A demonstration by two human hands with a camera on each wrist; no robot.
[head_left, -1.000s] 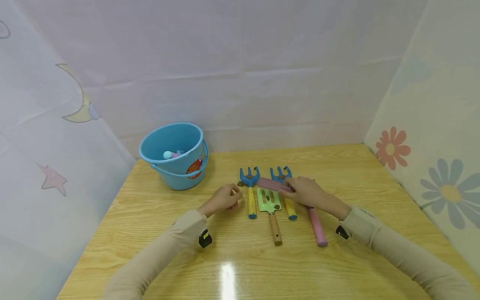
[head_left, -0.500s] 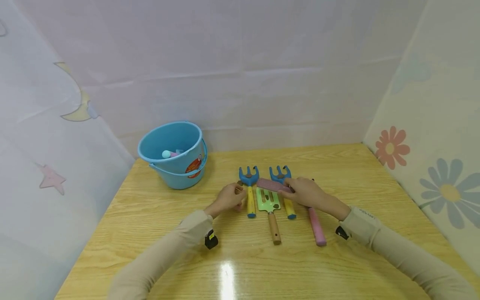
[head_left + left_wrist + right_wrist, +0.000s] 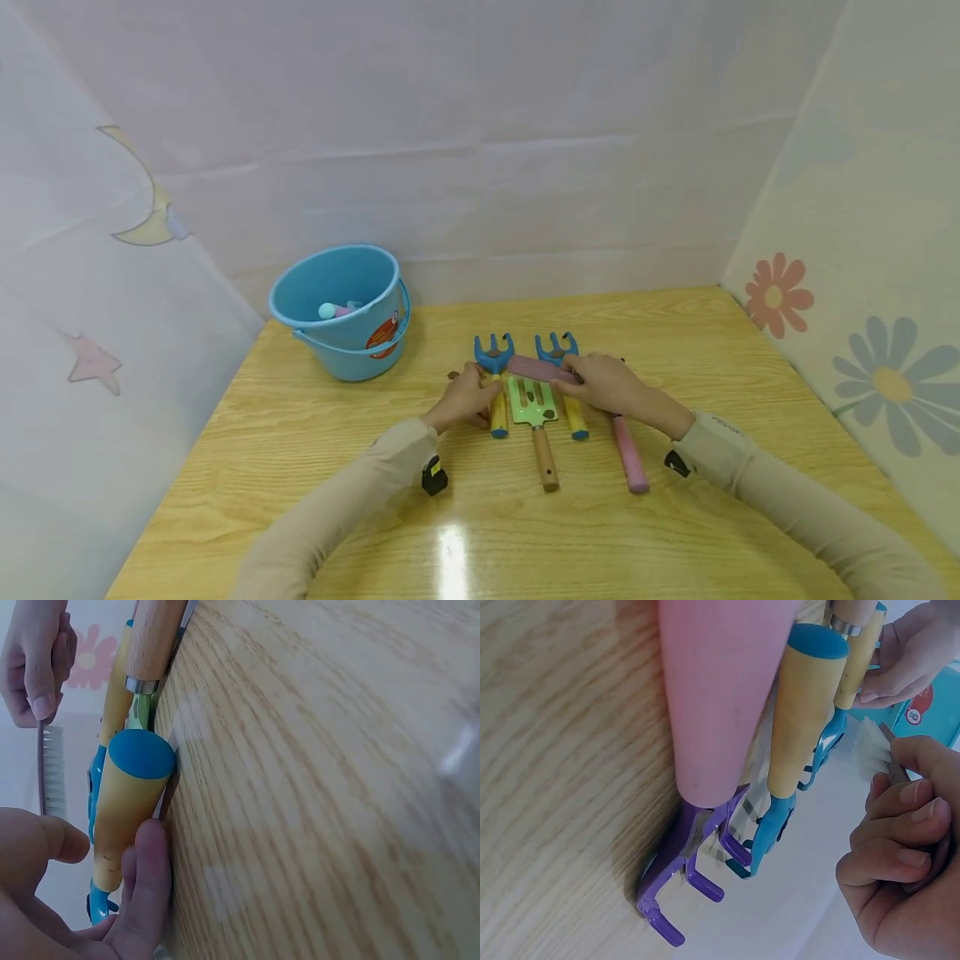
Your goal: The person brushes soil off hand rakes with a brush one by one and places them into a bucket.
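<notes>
My right hand [image 3: 611,385] grips a pinkish-purple brush [image 3: 528,368], its pale bristles [image 3: 871,750] facing down over the tools. My left hand [image 3: 465,398] is at the yellow handle of the left blue-headed hand rake [image 3: 127,799], thumb on one side and fingers on the other. Beside it lies a green slotted garden tool [image 3: 532,402] with a wooden handle and brown specks on its head. A second blue-and-yellow rake [image 3: 576,419] lies partly under the brush. On the right is a purple rake [image 3: 682,855] with a pink handle; my right hand hides its head in the head view.
A light blue bucket [image 3: 337,333] with a handle stands at the back left, with a pink and aqua item [image 3: 333,311] inside. A brown flake [image 3: 453,376] shows by my left hand. Printed cloth walls border the wooden table [image 3: 570,550].
My left hand has moved right from beside the left rake onto its yellow handle. My right hand keeps the brush in nearly the same place.
</notes>
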